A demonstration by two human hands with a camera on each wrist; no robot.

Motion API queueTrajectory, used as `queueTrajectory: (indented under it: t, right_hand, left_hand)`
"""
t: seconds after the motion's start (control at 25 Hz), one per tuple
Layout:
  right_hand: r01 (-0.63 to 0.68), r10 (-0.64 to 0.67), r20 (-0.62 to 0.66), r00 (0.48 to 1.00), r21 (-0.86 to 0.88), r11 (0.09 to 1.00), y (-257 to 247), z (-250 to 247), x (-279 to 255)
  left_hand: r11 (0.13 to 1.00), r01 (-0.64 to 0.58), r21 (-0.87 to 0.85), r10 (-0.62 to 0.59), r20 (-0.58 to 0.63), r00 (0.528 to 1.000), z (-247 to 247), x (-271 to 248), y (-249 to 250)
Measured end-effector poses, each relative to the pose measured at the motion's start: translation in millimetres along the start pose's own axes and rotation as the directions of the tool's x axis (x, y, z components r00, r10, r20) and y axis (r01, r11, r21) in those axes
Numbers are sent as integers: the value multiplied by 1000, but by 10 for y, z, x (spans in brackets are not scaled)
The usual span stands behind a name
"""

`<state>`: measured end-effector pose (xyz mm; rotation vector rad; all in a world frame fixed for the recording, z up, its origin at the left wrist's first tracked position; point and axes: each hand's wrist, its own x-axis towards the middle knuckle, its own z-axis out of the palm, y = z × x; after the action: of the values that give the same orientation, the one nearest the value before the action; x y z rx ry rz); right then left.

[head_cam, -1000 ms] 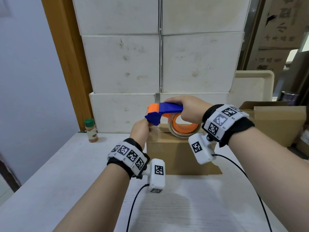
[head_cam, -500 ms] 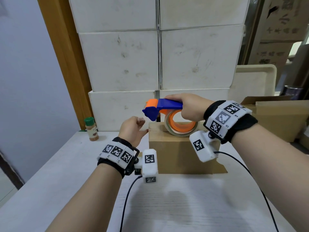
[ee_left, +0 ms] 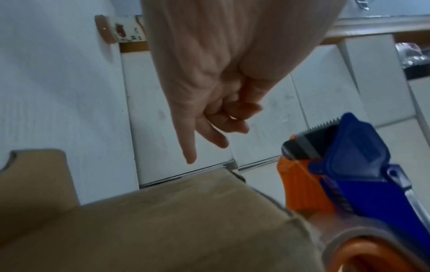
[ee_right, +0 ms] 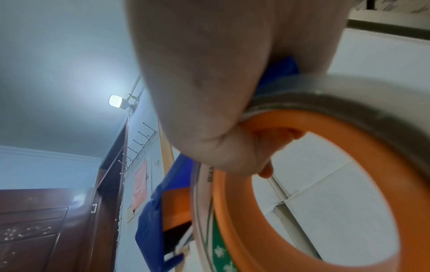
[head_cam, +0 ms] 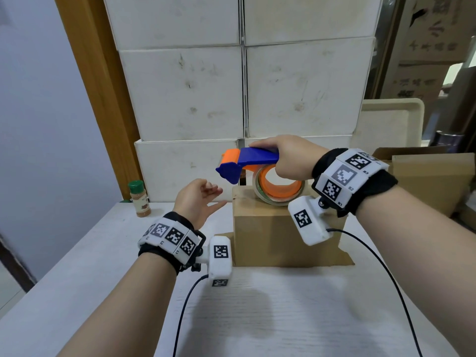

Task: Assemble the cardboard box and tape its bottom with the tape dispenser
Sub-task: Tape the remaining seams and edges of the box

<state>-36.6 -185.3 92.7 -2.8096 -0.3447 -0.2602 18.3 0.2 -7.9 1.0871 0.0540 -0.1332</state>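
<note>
Right hand [head_cam: 291,158] gripping blue-and-orange tape dispenser [head_cam: 255,166] over cardboard box [head_cam: 270,235] on white bench [head_cam: 283,318], left hand [head_cam: 198,199] beside box, fingers [ee_left: 209,136] loosely curled, holding nothing.

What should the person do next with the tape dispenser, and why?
Probably lower the tape dispenser so its front end meets the left edge of the cardboard box. The right hand grips it above the box top with the toothed blade clear of the cardboard, and the left hand hovers beside the box, holding nothing. Whether tape already lies on the seam is unclear.
</note>
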Motion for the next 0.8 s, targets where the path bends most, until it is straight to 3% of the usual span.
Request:
queueTrajectory:
  t: [0.2, 0.52, 0.8]
  right_hand:
    - [-4, 1, -36, 999, -80, 997, 26, -93, -75]
    - [-34, 33, -20, 999, -98, 995, 58, -107, -175]
    - [-2, 8, 25, 1000, -228, 974, 27, -86, -191]
  left_hand:
    - [991, 97, 90, -99, 19, 995, 83, -29, -92]
    - [969, 103, 227, -105, -3, 994, 134, -64, -201]
    - [918, 168, 360, -168, -32, 985, 128, -59, -320]
